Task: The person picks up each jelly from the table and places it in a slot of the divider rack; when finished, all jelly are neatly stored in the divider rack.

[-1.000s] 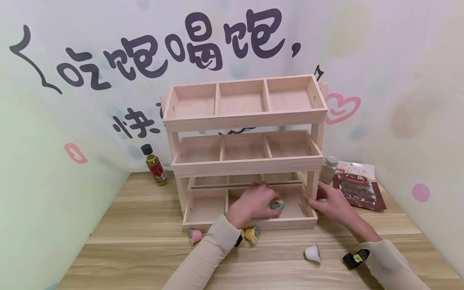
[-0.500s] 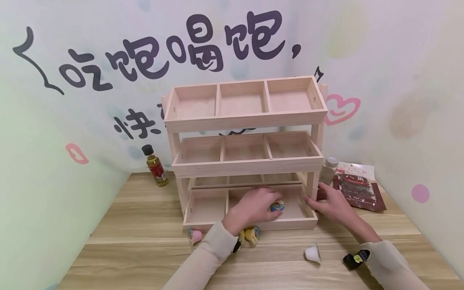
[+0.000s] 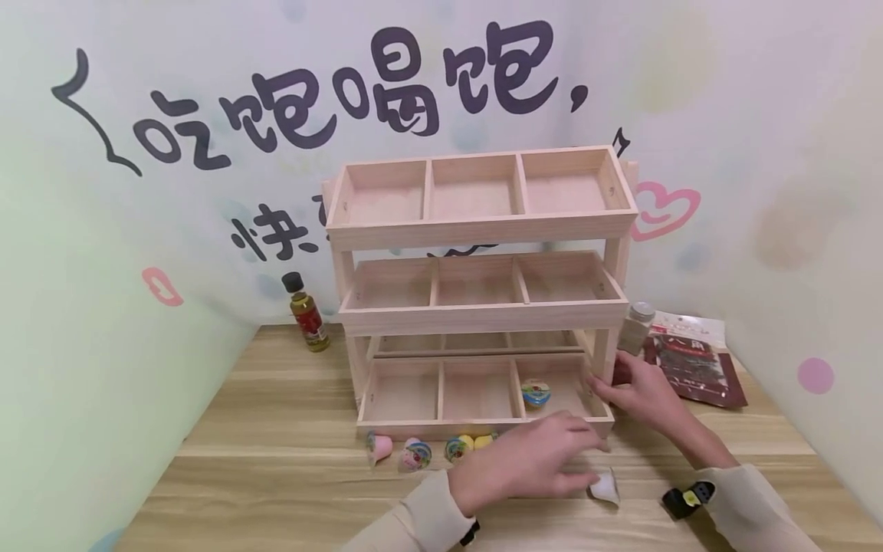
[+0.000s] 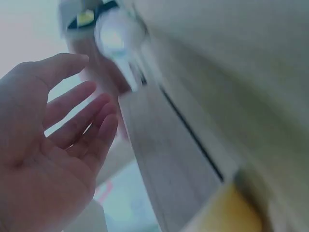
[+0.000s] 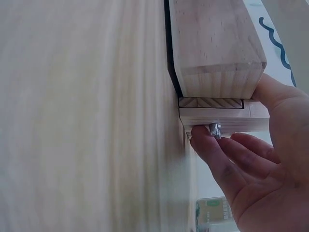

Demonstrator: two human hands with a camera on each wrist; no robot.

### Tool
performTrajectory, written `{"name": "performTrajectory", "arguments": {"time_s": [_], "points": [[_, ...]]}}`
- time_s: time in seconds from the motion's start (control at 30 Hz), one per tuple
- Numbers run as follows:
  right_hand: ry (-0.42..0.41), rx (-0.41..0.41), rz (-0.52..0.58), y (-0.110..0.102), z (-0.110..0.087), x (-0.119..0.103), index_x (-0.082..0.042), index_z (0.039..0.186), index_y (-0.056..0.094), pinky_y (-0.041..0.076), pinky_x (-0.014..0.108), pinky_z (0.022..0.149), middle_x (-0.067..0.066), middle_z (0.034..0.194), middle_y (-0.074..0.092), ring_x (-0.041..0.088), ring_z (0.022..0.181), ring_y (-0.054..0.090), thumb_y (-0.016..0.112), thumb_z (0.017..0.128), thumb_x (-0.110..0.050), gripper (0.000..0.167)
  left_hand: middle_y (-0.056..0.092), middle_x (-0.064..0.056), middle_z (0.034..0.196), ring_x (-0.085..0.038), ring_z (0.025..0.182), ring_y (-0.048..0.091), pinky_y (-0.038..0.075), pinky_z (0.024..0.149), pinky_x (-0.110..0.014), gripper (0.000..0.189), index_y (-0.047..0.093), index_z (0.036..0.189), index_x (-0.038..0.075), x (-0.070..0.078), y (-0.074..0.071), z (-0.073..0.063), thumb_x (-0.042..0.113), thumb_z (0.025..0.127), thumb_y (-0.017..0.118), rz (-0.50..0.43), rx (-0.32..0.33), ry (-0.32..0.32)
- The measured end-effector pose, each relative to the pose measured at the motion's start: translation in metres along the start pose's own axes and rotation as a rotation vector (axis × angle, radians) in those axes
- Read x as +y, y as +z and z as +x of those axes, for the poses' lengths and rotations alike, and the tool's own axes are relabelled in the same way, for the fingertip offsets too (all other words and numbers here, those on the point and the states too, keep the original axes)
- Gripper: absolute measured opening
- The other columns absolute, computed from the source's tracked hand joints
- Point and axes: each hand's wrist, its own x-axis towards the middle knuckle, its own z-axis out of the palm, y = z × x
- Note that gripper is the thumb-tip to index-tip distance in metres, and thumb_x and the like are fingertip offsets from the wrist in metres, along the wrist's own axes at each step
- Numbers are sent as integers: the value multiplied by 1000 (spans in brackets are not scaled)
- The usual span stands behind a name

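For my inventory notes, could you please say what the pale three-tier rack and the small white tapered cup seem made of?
Pale three-tier rack: apparently unvarnished wood, matte, with visible grain. Small white tapered cup: probably smooth plastic, judging by its thin rim.

head view: high, facing forward-down at rack [image 3: 483,317]; wrist views: close, tilted; all share rack.

Wooden table [image 3: 262,475]: rack [image 3: 483,317], cups [image 3: 415,455], bottle [image 3: 308,317], jar [image 3: 636,330], packet [image 3: 695,366]
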Motion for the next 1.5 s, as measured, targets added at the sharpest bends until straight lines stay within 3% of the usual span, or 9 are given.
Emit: {"name": "performTrajectory", "arguments": {"time_s": [0.23,0.47,0.6,0.8,0.93,1.07,1.27,1.37,1.5], "points": [[16,-5,2,-1,-2,1,4,148,56,67,41,76,29,125,75,41,109,77,82,98,-39,70,63,12,144,4,127,58,47,100,-7,39,70,142,36,14,14,1,49,106,68,-74,-81,-11],[7,5,-4,-2,0,0,3,147,57,67,42,77,28,124,76,40,108,77,82,98,-39,70,68,19,113,12,93,57,42,80,0,32,74,121,28,14,18,4,52,100,76,-129,-37,7],[5,7,-6,-2,1,-1,4,147,58,67,41,77,28,123,76,39,108,78,82,98,-38,69,68,19,98,13,81,56,40,72,1,20,73,111,24,12,17,4,39,101,79,-188,-32,18],[3,11,-5,-2,2,0,3,146,58,67,39,77,27,123,77,38,108,78,82,98,-39,69,66,16,93,13,79,56,41,69,1,19,67,104,20,6,16,4,25,97,83,-272,-42,-15],[5,6,-5,-2,3,1,3,147,58,67,41,77,28,124,76,39,109,78,82,98,-39,69,62,13,96,8,81,54,39,69,0,28,64,114,19,2,17,4,22,95,85,-260,-38,-23],[12,-1,-7,-2,2,1,3,148,57,67,44,79,28,125,76,40,110,77,81,98,-40,70,67,13,108,8,90,54,39,77,0,39,69,131,19,-1,19,2,24,95,84,-239,-45,-25],[14,-10,3,-3,1,0,3,146,58,67,42,77,27,123,77,39,109,78,80,99,-41,68,69,12,120,9,102,57,41,89,-1,49,72,135,21,-5,16,-2,37,92,88,-255,-112,-47],[14,-12,5,-3,0,1,2,147,58,67,42,77,27,123,77,39,109,78,80,99,-40,68,69,14,119,11,101,57,42,89,-1,52,71,136,20,-8,14,-1,47,93,86,-291,-145,-43],[17,-13,3,-2,0,2,2,147,58,67,43,78,27,124,77,38,109,78,80,99,-42,68,74,13,114,12,93,57,42,82,1,45,74,131,17,-12,13,2,44,96,83,-312,-139,1]]}}
